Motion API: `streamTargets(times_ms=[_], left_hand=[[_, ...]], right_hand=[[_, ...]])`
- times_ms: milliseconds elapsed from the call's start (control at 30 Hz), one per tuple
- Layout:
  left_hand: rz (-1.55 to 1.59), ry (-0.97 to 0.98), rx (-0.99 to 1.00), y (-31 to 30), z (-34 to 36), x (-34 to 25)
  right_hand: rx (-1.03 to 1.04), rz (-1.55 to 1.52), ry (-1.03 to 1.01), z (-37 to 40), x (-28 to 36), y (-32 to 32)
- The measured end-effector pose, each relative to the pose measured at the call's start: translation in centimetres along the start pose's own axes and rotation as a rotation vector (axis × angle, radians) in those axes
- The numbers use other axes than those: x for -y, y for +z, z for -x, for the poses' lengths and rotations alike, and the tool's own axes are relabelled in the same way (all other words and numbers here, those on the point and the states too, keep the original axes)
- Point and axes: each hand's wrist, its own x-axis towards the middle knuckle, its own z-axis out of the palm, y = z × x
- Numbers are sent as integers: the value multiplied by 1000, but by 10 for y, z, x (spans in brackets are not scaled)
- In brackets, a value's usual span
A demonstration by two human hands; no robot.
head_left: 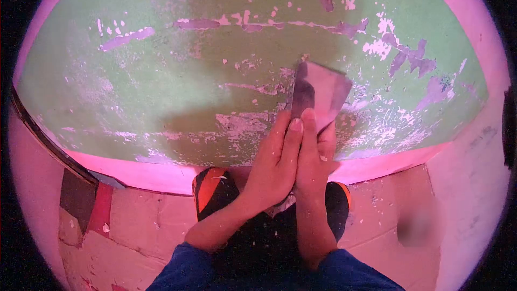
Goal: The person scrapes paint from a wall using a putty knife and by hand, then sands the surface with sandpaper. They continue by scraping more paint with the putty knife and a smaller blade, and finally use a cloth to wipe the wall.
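Pink cast, soft shadows, dark curved edges

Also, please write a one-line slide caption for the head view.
Left hand and right hand grip a scraper at a peeling green wall.

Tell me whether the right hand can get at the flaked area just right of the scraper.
Probably yes: nothing visible stands between the right hand and the flaked area, though that hand is occupied, holding the scraper together with the left hand.
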Motion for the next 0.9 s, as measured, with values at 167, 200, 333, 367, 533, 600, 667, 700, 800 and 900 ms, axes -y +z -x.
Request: streamTargets(times_ms=[167,200,333,367,533,600,667,700,800,900], left_hand=[[-49,66,-141,8,24,44],[-2,102,-135,8,19,33],[-65,86,-27,-8,-3,-9],[-201,259,-126,-17,-6,-5],[-804,885,-679,-46,-40,46],[-798,996,-696,-40,-56,52],[-794,1019,-721,-38,-62,64],[-789,1037,-737,-37,-64,68],[-797,1009,-777,-31,-62,66],[-774,995,-778,-27,-57,60]], right_hand=[[25,-23,-45,17,-22,1],[21,-80,-34,9,-15,2],[-25,-284,21,-6,3,6],[-29,-286,11,-3,4,-2],[32,-484,358,17,-23,-45],[35,-461,387,25,-28,-50],[35,-419,368,27,-32,-53],[33,-417,366,27,-31,-55],[16,-379,376,29,-31,-61],[38,-367,365,30,-39,-64]])
